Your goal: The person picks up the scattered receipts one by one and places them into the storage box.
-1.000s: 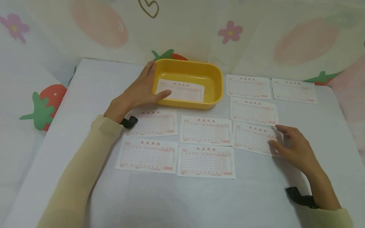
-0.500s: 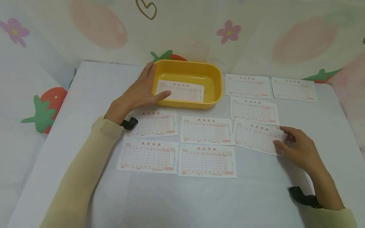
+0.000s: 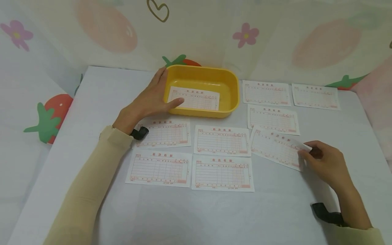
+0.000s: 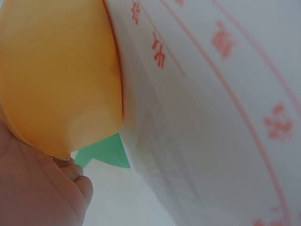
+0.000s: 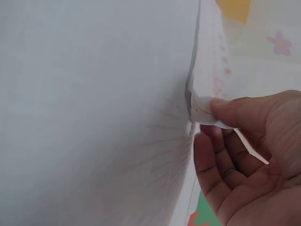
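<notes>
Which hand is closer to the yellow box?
Left. The left hand holds the yellow box at its left end; the right hand is away to its right, pinching a paper slip.

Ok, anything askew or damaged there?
One receipt slip: slanted more than the other slips, its right end raised where the right grip pinches it, so probably just handling. No spill or tear visible.

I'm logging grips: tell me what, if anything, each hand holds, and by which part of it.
The right hand pinches a printed slip by its right end; the left hand holds the yellow tray by its left end.
</notes>
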Motion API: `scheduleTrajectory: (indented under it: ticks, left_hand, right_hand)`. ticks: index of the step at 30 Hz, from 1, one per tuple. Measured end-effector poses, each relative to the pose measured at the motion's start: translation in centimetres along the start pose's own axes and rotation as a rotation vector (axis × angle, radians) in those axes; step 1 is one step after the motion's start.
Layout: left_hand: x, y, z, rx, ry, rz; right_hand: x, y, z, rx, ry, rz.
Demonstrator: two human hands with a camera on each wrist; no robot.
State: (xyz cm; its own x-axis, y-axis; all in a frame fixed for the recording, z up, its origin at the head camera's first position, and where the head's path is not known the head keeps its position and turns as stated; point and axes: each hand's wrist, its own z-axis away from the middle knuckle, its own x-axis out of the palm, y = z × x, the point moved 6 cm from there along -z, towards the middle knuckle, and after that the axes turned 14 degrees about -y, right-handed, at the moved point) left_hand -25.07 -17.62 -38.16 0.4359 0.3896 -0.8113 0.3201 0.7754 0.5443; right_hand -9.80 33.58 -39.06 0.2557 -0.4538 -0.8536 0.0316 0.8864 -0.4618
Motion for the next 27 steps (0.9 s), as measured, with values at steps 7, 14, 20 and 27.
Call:
scheduleTrajectory:
  ticks: [7, 14, 20, 27]
  left_hand:
    - [0.1, 0.0, 0.1, -0.011, -0.008, -0.012]
    - [0.1, 0.0, 0.0, -0.017, -0.009, -0.02]
    - [0.1, 0.1, -0.1, -0.015, -0.003, -0.015]
    - [0.0, 0.1, 0.1, -0.017, -0.005, -0.016]
  right_hand:
    - [-0.7, 0.9, 0.4, 0.021, 0.013, -0.201]
    - [-1.2, 0.9, 0.4, 0.005, 0.004, -0.37]
    - [-2.5, 0.7, 0.0, 0.015, 0.026, -0.479]
    - [-4.5, -0.2, -0.8, -0.065, 0.109, -0.68]
